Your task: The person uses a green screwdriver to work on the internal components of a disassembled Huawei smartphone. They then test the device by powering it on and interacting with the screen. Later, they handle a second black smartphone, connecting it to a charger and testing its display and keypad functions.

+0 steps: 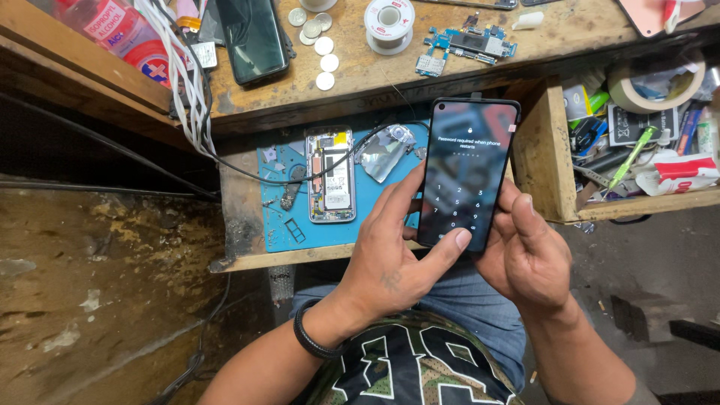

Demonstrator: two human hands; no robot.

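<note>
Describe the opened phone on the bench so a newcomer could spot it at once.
Start at the blue work mat on the lower wooden shelf, left of the lit phone held in both hands. The opened phone lies upright on that mat, back cover off. Unlike the dark intact phone above, its insides show.

Phone (pixel 469 172) betw. both hands, above mat (pixel 281 225); opened handset (pixel 331 174) on mat, left; drawer (pixel 547 150) right, prob. open.

Glossy glass smartphone (pixel 466 174) in both grips; beyond it rough, stained wooden desk (pixel 420 71), matt blue rubbery mat (pixel 281 217), shiny metal coins (pixel 324 61)
</note>
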